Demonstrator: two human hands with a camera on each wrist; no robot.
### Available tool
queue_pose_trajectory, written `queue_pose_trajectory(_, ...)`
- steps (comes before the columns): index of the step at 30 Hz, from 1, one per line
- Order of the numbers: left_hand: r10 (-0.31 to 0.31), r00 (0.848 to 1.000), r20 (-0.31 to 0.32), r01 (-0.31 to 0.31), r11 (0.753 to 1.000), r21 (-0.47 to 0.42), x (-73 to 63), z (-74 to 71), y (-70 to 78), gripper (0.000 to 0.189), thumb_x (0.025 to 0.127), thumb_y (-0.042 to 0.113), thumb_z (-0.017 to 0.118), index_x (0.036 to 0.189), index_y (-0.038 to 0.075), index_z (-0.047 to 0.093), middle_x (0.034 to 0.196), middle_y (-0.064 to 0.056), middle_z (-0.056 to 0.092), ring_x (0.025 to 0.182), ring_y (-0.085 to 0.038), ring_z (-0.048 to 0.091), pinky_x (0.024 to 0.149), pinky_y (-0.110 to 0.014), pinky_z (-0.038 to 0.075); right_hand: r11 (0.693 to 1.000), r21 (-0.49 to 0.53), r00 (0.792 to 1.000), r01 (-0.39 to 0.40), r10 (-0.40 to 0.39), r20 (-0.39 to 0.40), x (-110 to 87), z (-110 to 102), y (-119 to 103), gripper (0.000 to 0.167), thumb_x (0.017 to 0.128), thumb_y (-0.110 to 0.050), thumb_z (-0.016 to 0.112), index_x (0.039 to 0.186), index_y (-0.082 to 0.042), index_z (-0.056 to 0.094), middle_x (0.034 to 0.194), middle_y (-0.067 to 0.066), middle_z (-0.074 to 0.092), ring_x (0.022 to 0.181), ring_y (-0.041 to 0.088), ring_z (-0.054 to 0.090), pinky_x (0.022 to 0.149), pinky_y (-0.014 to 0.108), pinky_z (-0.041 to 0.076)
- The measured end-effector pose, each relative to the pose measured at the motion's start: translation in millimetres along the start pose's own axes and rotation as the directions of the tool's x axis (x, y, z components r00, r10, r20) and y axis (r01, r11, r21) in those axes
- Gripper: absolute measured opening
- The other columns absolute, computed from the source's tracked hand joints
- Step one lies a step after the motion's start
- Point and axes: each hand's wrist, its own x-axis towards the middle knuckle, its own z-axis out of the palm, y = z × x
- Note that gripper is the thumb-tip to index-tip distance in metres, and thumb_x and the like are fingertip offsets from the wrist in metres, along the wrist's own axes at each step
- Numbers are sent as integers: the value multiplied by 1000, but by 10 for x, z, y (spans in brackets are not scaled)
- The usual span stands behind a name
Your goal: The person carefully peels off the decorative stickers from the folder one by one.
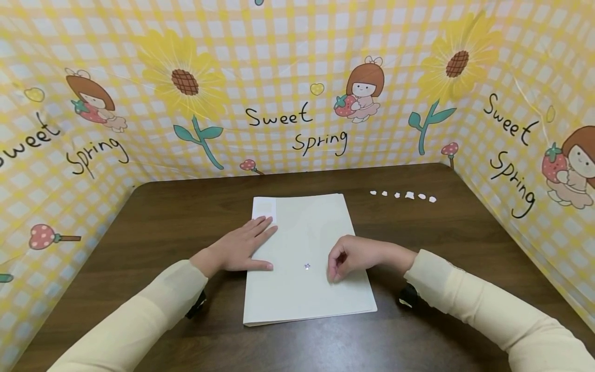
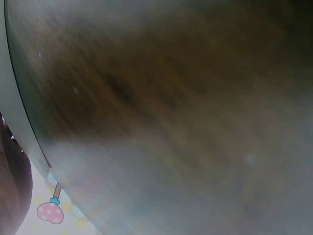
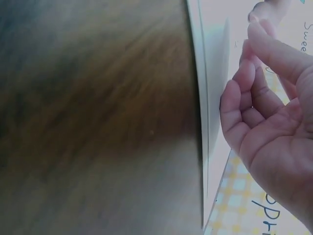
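Note:
A large off-white folder [image 1: 297, 302] with layered edges lies flat on the table. My left hand [image 1: 244, 243] rests on its left side with the fingers spread, fingertips by a white label [image 1: 264, 205] in the upper left corner. A tiny purple star [image 1: 307, 266] sits near the middle of the folder, between my hands. To the right of the star, my right hand [image 1: 350, 258] is low over the folder, with fingers curled and thumb close to the index finger. In the right wrist view, nothing shows between the right fingertips [image 3: 246, 73].
Several small white pieces [image 1: 409, 196] lie in a row at the back right of the dark wooden table [image 1: 195, 320]. A yellow checked cloth [image 1: 279, 62] with printed flowers and figures surrounds the table at the back and both sides.

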Motion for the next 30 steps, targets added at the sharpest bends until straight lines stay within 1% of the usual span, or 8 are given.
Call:
queue_pose_trajectory(6, -6, 1000, 6, 6, 1000, -3, 2, -1, 2, 104, 84, 83, 34, 157, 11, 17, 161, -13, 9, 147, -28, 5, 115, -43, 15, 1000, 12, 999, 5, -4, -43, -40, -52, 9, 11, 82, 3, 74, 80, -7, 74, 75, -5, 68, 68, 7, 55, 64, 22, 46)
queue_pose_trajectory(10, -7, 1000, 6, 7, 1000, -8, 2, 1, 1, 104, 83, 83, 34, 157, 11, 17, 161, -13, 9, 147, -28, 5, 115, -43, 15, 999, 33, 996, -23, 25, -83, -71, -104, 20, 7, 83, 1, 74, 83, -6, 74, 77, -4, 68, 70, 9, 56, 65, 23, 48)
queue_pose_trajectory(14, -4, 1000, 3, 4, 1000, -10, 3, 3, 0, 104, 83, 83, 34, 157, 11, 17, 161, -13, 10, 147, -28, 5, 115, -43, 15, 999, 34, 990, -34, 39, -137, -107, -179, 40, 3, 86, -1, 72, 87, -3, 73, 79, -1, 68, 73, 12, 57, 67, 25, 48)
queue_pose_trajectory(17, -3, 1000, 1, 3, 1000, -11, 5, 4, 0, 104, 83, 83, 34, 156, 11, 17, 161, -13, 10, 147, -28, 5, 115, -43, 14, 998, 37, 980, -47, 54, -189, -139, -241, 65, 3, 87, 0, 70, 90, 0, 73, 81, 3, 68, 75, 15, 58, 68, 26, 49)
queue_pose_trajectory(24, -2, 1000, -2, 2, 1000, -13, 4, 5, 1, 104, 84, 82, 34, 156, 10, 17, 161, -14, 10, 147, -28, 5, 115, -43, 14, 994, 77, 947, -80, 100, -304, -203, -389, 170, 6, 89, -1, 68, 94, 3, 69, 83, 4, 65, 77, 18, 56, 69, 28, 49)
queue_pose_trajectory(27, -4, 1000, -1, 4, 1000, -13, 4, 9, -2, 104, 84, 82, 34, 156, 11, 17, 161, -13, 10, 147, -28, 5, 115, -43, 14, 988, 121, 925, -97, 134, -355, -230, -450, 215, 8, 89, 0, 68, 95, 4, 68, 83, 6, 64, 78, 19, 55, 69, 29, 49)
queue_pose_trajectory(30, -6, 1000, 0, 6, 1000, -13, 3, 10, 0, 104, 84, 83, 33, 157, 11, 17, 161, -13, 10, 147, -28, 5, 115, -43, 15, 980, 158, 895, -122, 177, -409, -255, -512, 267, 11, 88, -1, 69, 98, 4, 66, 86, 8, 63, 82, 20, 55, 71, 28, 49)
